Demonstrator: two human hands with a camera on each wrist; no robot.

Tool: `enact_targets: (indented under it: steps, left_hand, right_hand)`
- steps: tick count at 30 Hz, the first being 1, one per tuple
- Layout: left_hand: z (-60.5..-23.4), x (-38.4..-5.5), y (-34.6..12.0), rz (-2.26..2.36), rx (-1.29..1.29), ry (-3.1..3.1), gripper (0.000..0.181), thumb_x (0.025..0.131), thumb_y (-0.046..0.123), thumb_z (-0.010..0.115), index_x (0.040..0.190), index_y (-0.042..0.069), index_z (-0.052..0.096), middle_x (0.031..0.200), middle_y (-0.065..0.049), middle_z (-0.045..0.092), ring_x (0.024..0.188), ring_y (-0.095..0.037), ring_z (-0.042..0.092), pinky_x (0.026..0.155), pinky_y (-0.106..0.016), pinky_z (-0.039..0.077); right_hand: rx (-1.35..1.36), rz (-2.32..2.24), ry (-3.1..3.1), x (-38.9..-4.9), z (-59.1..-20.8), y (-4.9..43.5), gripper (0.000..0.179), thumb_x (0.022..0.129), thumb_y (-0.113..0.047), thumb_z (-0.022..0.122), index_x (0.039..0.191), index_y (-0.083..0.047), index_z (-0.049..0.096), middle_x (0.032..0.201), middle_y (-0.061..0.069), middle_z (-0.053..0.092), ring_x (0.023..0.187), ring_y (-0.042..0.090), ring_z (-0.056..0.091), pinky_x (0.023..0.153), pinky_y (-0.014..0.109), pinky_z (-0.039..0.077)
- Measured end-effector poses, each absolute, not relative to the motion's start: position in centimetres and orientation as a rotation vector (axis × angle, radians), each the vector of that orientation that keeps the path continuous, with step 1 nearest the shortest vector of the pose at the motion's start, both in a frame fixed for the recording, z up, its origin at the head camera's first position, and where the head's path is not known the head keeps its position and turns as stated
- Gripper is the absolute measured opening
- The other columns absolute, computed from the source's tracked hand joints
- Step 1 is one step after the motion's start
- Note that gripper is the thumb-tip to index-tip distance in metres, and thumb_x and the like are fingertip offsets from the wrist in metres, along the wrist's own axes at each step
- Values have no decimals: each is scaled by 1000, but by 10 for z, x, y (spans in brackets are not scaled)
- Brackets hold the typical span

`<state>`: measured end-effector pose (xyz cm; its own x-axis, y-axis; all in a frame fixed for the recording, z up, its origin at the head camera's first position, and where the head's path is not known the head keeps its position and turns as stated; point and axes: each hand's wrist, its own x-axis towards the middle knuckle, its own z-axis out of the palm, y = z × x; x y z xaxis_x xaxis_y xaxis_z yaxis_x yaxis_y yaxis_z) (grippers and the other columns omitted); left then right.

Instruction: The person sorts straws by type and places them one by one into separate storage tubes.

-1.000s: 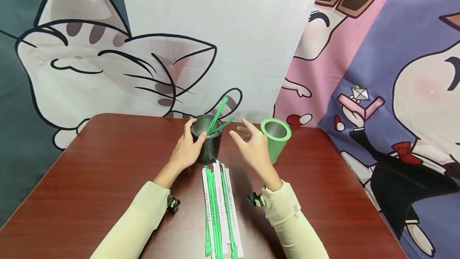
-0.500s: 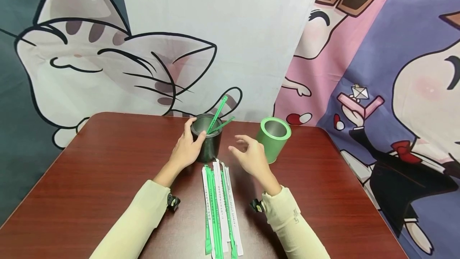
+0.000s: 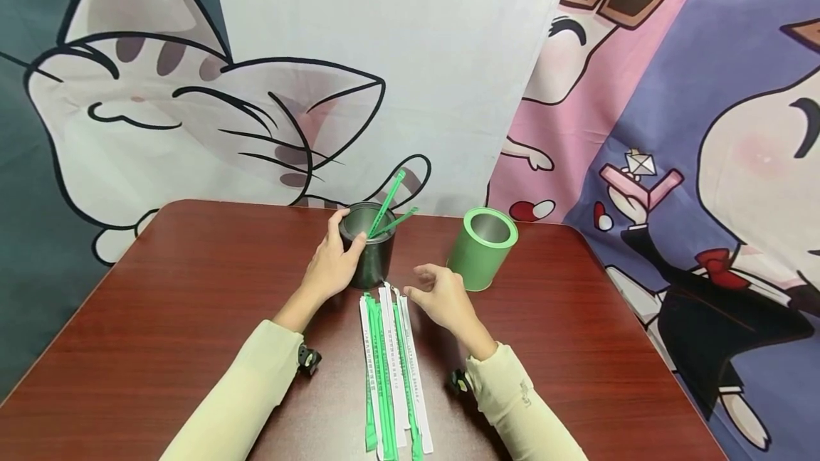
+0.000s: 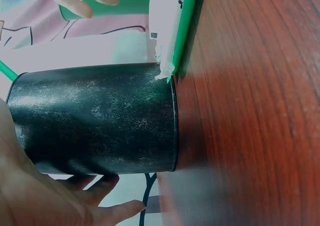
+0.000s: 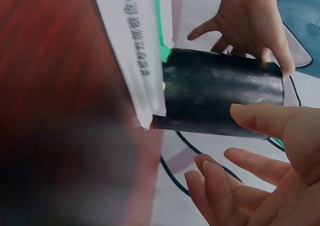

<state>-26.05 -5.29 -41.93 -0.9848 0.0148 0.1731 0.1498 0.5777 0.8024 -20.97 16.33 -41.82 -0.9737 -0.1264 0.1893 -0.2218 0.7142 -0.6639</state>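
My left hand [image 3: 329,265] holds the black cylindrical cup [image 3: 374,265] by its upper side, thumb toward me and fingers round the far left; in the left wrist view the palm lies along the cup's [image 4: 100,121] rim end. Two slim green straws [image 3: 388,201] lean out of the cup. To the right, my right hand [image 3: 445,297] hovers with loosely bent, parted fingers and nothing between them, near the far ends of the wrapped straws [image 3: 391,375]. These white and green straws lie in a bundle lengthwise on the table; printed wrappers [image 5: 132,41] show in the right wrist view.
A green cup [image 3: 480,260] with a grey inside stands behind my right hand, at the table's back. The reddish-brown table [image 3: 211,290] ends at a cartoon-printed cloth [image 3: 442,91]. Small black cameras sit on both wrists.
My right hand has come down and toward me, from beside the cups' rims to near the straws' far ends. The left hand and the black cup have stayed put.
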Motion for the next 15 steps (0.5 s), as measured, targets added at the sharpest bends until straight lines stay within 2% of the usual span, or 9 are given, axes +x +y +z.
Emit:
enact_targets:
  steps: [3, 10, 15]
  left_hand:
    - [-420, -261, -53, -1369, -139, -2659, 60, 90, 57, 39, 142, 40, 14, 135, -8, 44, 103, -33, 53, 72, -50, 40]
    - [-421, -261, -53, -1370, -133, -2661, 58, 90, 59, 38, 140, 45, 11, 135, -7, 43, 103, -32, 53, 73, -50, 40]
    - [-421, -261, -53, -1369, -126, -2666, 57, 88, 63, 36, 138, 50, 9, 135, -7, 43, 104, -32, 53, 75, -51, 40]
  right_hand:
    - [326, 1110, -2806, -207, -423, 163, 37, 77, -23, 74, 110, -8, 65, 91, 9, 69, 79, 16, 65, 69, 33, 51]
    - [390, 1072, -2905, -205, -433, 167, 33, 76, -19, 74, 104, -4, 65, 64, -6, 60, 56, 6, 56, 57, 27, 46]
    - [404, 1061, -3004, -204, -438, 167, 31, 73, -19, 76, 100, -5, 65, 61, -7, 59, 55, 6, 54, 55, 26, 45]
